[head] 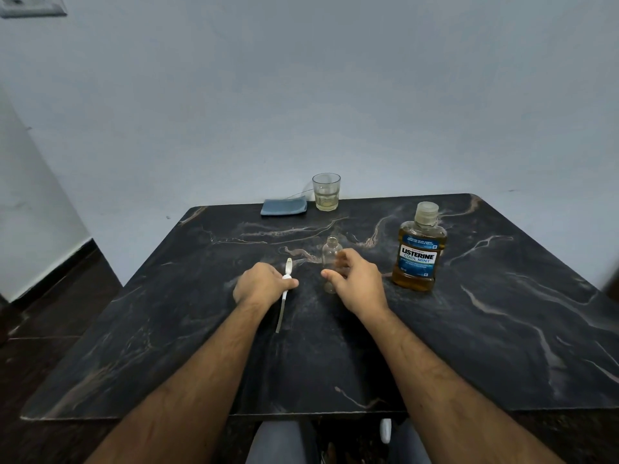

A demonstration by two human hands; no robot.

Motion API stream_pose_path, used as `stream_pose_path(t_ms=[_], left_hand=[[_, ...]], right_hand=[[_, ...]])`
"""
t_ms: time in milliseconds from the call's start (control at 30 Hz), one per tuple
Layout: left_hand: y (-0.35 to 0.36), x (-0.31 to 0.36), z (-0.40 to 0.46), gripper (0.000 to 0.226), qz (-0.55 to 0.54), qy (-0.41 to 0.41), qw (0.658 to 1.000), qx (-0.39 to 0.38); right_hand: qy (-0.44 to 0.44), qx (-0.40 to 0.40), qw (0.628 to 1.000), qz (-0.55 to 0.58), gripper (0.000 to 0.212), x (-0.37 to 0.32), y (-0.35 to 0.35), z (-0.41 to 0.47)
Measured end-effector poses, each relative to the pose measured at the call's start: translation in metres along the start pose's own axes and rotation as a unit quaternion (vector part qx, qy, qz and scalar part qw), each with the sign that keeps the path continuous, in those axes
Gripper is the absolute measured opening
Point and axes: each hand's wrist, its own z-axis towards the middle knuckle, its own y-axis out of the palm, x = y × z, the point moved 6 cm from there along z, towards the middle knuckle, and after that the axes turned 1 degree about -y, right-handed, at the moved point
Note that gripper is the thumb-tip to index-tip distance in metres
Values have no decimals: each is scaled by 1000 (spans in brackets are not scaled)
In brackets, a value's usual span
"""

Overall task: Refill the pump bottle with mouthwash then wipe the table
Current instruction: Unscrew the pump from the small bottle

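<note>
We note the left hand (259,283) closed on the pump head (287,274) lying on the table (502,329), the right hand (355,283) half open beside the empty, upright glass bottle (331,251): light, slick, tippy, best gripped mid-body.

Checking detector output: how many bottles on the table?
2. Small clear bottle at centre, by the right hand; mouthwash bottle to its right. None seem hidden.
</note>
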Motion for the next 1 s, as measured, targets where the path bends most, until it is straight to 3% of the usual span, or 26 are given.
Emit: stream_pose_path(t_ms=[567, 700, 867, 1000], left_hand=[[4, -1, -7, 40, -4, 12, 1000, 7], [3, -5, -9, 42, -52, 25, 998, 19], [-1, -1, -17, 24, -157, 66, 984, 57], [-5, 10, -28, 13, -216, 99, 968, 74]], right_hand=[[-14, -15, 1000, 18, 53, 0, 1, 2], [-17, -22, 999, 20, 57, 0, -1, 4], [-18, -25, 999, -23, 51, -1, -4, 3], [-25, -20, 999, -28, 65, 0, -8, -1]])
